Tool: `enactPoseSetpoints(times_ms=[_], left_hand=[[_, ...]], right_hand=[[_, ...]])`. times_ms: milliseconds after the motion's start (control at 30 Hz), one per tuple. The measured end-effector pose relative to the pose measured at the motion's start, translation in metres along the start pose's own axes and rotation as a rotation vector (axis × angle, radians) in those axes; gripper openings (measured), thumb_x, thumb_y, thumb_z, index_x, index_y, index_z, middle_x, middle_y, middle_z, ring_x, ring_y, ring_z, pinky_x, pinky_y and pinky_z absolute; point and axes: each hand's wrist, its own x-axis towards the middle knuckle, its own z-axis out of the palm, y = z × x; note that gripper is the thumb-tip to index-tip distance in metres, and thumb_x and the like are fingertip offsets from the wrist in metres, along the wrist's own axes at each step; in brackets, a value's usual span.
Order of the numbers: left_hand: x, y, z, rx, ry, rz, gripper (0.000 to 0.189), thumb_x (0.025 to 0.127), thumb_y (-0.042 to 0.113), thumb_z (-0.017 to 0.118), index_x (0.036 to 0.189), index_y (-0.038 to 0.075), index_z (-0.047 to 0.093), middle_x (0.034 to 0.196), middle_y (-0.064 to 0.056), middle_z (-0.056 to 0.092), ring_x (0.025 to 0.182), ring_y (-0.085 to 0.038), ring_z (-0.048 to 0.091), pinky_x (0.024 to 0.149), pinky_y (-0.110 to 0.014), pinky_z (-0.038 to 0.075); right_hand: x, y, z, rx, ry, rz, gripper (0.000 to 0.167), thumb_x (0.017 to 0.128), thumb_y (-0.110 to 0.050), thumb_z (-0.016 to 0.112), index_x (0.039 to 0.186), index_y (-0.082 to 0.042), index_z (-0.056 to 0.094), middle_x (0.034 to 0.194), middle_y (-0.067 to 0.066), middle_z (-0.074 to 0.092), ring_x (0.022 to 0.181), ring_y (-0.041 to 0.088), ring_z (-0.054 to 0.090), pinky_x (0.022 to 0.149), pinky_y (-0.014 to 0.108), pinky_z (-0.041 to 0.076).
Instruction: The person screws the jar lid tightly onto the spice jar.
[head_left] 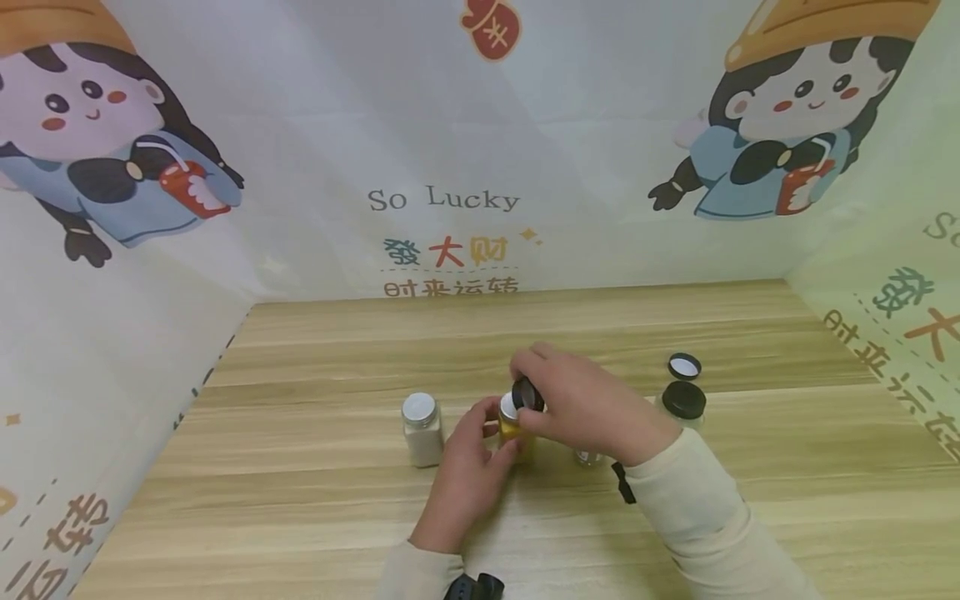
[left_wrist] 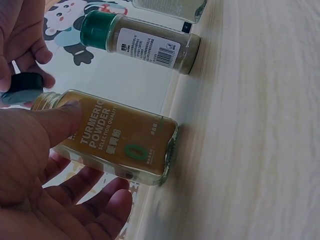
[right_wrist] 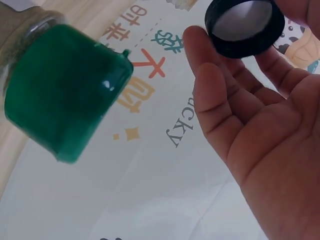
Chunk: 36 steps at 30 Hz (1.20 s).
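My left hand (head_left: 472, 467) holds a square glass jar of turmeric powder (left_wrist: 120, 137) upright on the table, thumb across its label and fingers around the far side. The jar's threaded neck is uncovered, and a white top shows at its mouth in the head view. Just above that mouth, my right hand (head_left: 588, 408) pinches a black screw lid (right_wrist: 245, 27), tilted so its pale inside shows in the right wrist view. A spice jar with a green cap (left_wrist: 145, 42) stands close by, mostly hidden under my right forearm in the head view.
Left of my left hand stands a jar of pale powder (head_left: 423, 437) with a white top. To the right are a jar with a black lid (head_left: 684, 401) and a loose black lid (head_left: 684, 366), white inside up. Printed cloth walls (head_left: 315, 233) border the wooden table (head_left: 315, 358).
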Motion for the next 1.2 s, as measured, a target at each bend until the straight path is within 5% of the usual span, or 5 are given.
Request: enactPoseSetpoints(times_ms=[267, 467, 800, 1200], left_hand=[[0.0, 0.0, 0.0, -0.018, -0.008, 0.01, 0.047, 0.095, 0.015, 0.069, 0.138, 0.009, 0.051, 0.132, -0.01, 0.057, 0.118, -0.03, 0.058, 0.09, -0.043, 0.053], [0.0, 0.0, -0.001, -0.002, -0.006, 0.01, 0.047, 0.095, 0.016, 0.069, 0.138, 0.009, 0.051, 0.132, -0.009, 0.058, 0.117, -0.029, 0.058, 0.089, -0.043, 0.053], [0.001, 0.002, 0.0, 0.0, -0.003, 0.014, 0.047, 0.095, 0.015, 0.069, 0.138, 0.009, 0.052, 0.132, -0.011, 0.057, 0.116, -0.028, 0.058, 0.089, -0.043, 0.053], [-0.001, 0.002, 0.0, 0.008, -0.004, 0.027, 0.048, 0.095, 0.016, 0.069, 0.138, 0.008, 0.051, 0.132, -0.011, 0.057, 0.117, -0.03, 0.059, 0.089, -0.043, 0.053]], right_hand=[[-0.001, 0.001, 0.002, -0.006, 0.059, -0.073, 0.032, 0.088, -0.015, 0.07, 0.119, -0.011, 0.063, 0.11, 0.003, 0.056, 0.078, 0.013, 0.056, 0.071, 0.029, 0.051], [-0.001, 0.002, 0.006, -0.012, 0.115, -0.122, 0.014, 0.087, -0.015, 0.071, 0.098, -0.014, 0.062, 0.096, -0.004, 0.053, 0.074, 0.009, 0.053, 0.067, 0.024, 0.049], [0.0, 0.004, 0.009, -0.036, 0.153, -0.146, 0.023, 0.086, -0.017, 0.075, 0.083, -0.013, 0.053, 0.086, -0.003, 0.05, 0.076, 0.013, 0.048, 0.066, 0.026, 0.045], [0.003, 0.009, 0.018, -0.014, 0.057, -0.131, 0.017, 0.087, -0.01, 0.073, 0.102, -0.009, 0.064, 0.101, 0.002, 0.058, 0.087, 0.015, 0.057, 0.077, 0.031, 0.053]])
